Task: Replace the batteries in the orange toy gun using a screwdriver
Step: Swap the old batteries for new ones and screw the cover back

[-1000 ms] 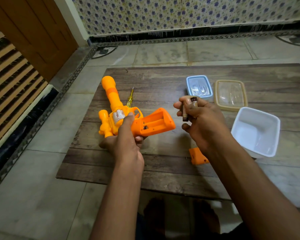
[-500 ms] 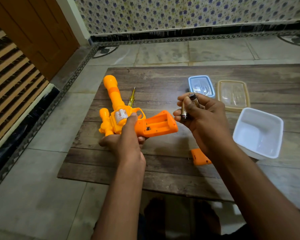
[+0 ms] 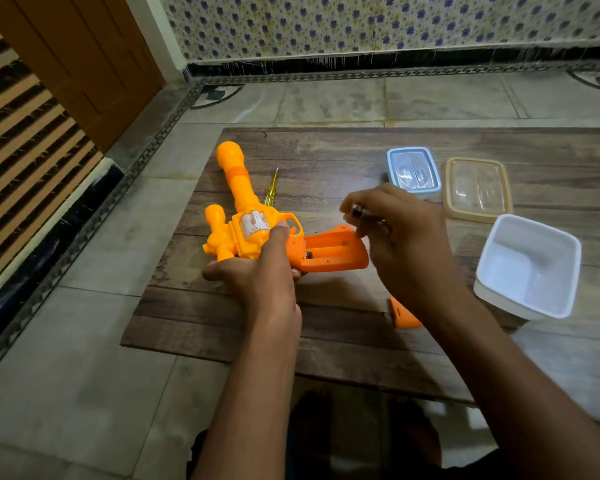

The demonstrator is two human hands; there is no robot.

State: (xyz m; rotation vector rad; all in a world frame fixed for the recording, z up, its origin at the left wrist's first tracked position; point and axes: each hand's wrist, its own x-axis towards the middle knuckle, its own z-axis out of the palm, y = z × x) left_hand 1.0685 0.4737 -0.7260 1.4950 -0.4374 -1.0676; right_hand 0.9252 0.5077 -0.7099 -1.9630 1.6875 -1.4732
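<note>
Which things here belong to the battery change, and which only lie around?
Belong to the job:
toy gun, gripped by left hand
batteries, pinched in right hand
screwdriver
orange cover

Lying about:
white tub
blue-rimmed lid
beige-rimmed lid

I am holding the toy gun [image 3: 246, 233] at the desk's [image 3: 326, 341] left; the screwdriver [image 3: 270, 188] is lying behind it, two lids [image 3: 413, 171] and a tub [image 3: 529, 268] sitting to the right.
</note>
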